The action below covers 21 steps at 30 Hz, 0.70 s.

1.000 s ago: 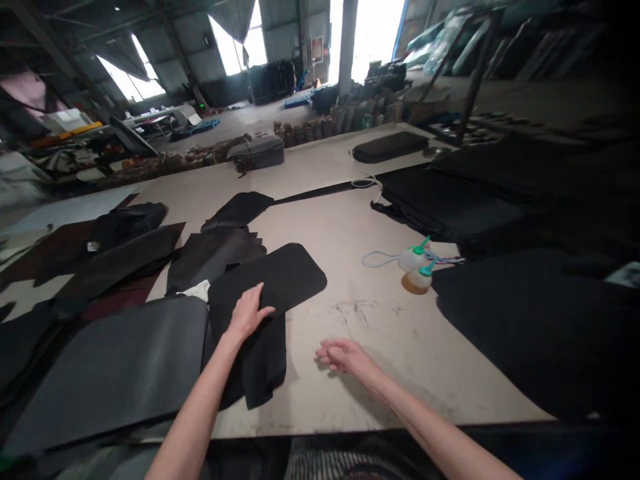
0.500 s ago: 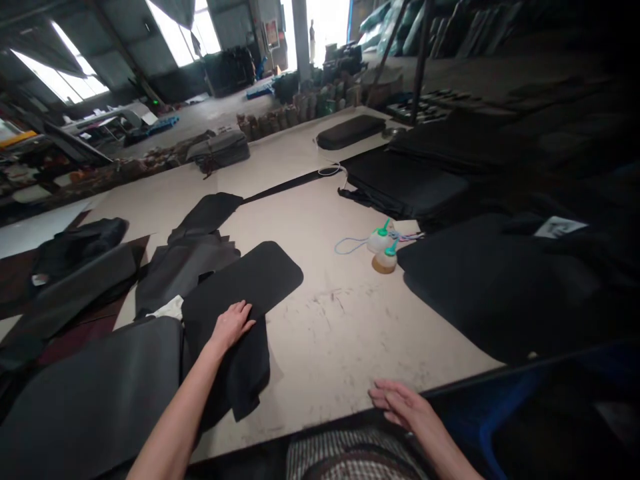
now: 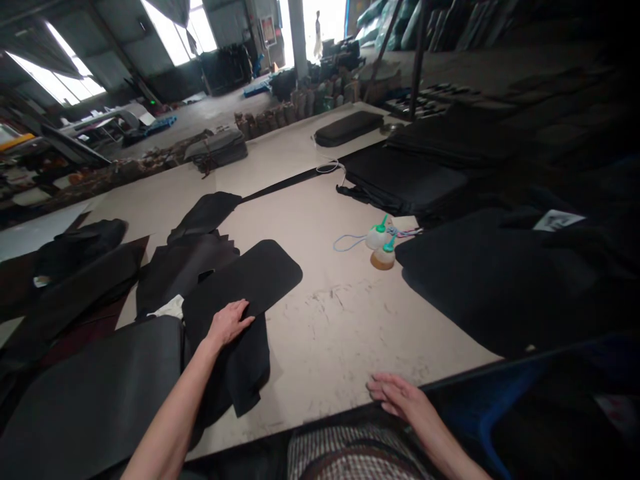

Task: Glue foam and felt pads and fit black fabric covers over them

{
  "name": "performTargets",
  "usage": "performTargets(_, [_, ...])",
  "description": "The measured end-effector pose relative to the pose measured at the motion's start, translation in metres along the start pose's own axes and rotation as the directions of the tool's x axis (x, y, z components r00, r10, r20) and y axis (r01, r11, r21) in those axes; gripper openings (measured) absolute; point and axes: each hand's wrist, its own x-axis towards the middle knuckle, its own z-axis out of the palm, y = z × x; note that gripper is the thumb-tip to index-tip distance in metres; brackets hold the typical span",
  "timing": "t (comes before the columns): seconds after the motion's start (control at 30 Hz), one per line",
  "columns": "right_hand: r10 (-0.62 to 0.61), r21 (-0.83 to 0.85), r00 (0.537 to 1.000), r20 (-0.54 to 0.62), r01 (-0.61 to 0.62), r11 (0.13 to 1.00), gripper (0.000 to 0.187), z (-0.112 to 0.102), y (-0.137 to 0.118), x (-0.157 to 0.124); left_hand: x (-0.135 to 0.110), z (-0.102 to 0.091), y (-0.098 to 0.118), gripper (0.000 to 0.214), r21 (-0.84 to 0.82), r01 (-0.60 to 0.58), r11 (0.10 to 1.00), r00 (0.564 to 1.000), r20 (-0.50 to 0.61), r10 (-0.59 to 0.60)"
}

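Observation:
My left hand (image 3: pixel 229 324) lies flat with fingers stretched on a black sheet piece (image 3: pixel 260 270) with rounded corners. That piece rests over other dark pieces (image 3: pixel 250 367), one hanging out toward the front edge. At the table's near edge, my right hand (image 3: pixel 397 393) holds nothing, its fingers loosely extended. Between the hands shows the bare beige tabletop (image 3: pixel 320 353), marked with dark scuffs. To the left is a large dark panel stack (image 3: pixel 110 387), with a scrap of white cloth (image 3: pixel 170 307) beyond it.
Two squeeze bottles with green nozzles, one clear (image 3: pixel 377 237) and one with amber liquid (image 3: pixel 383 259), stand right of centre by a looped cord (image 3: pixel 345 244). Large black sheets (image 3: pixel 480 287) cover the right side. Further dark stacks (image 3: pixel 400 180) lie behind. A distant person (image 3: pixel 318 33) is in the doorway.
My left hand has shifted very slightly left on the black piece. The view has moved a little; my right hand and the sheets stay much the same.

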Motion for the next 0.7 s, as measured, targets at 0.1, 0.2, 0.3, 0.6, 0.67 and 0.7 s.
performTargets(0.1, [0.009, -0.002, 1.000, -0.010, -0.009, 1.000, 0.055, 0.001, 0.000, 0.002, -0.001, -0.003, -0.002, 0.049, 0.010, -0.009, 1.000, 1.000, 0.004, 0.009])
performTargets(0.2, [0.020, 0.000, 1.000, -0.005, -0.020, 1.000, 0.053, 0.000, 0.001, 0.004, -0.003, -0.006, 0.000, 0.048, 0.044, -0.034, 0.998, 0.999, 0.010, 0.033])
performTargets(0.3, [0.019, 0.004, 1.000, -0.007, -0.019, 1.000, 0.052, -0.002, 0.004, 0.007, -0.005, -0.001, 0.008, 0.050, 0.105, -0.048, 0.993, 0.999, 0.010, 0.048])
performTargets(0.6, [0.020, 0.046, 1.000, 0.016, -0.021, 0.999, 0.051, 0.001, -0.004, 0.001, -0.002, -0.011, 0.030, 0.050, 0.263, 0.021, 0.965, 0.999, -0.039, -0.011])
performTargets(0.67, [0.017, 0.083, 0.999, 0.051, -0.021, 0.996, 0.050, 0.005, -0.009, -0.001, 0.002, -0.025, 0.038, 0.047, 0.281, 0.032, 0.959, 0.997, -0.072, -0.012])
performTargets(0.7, [0.009, 0.094, 0.998, 0.067, -0.015, 0.995, 0.049, 0.007, -0.013, -0.002, 0.003, -0.033, 0.044, 0.047, 0.288, 0.041, 0.957, 0.995, -0.096, -0.013])
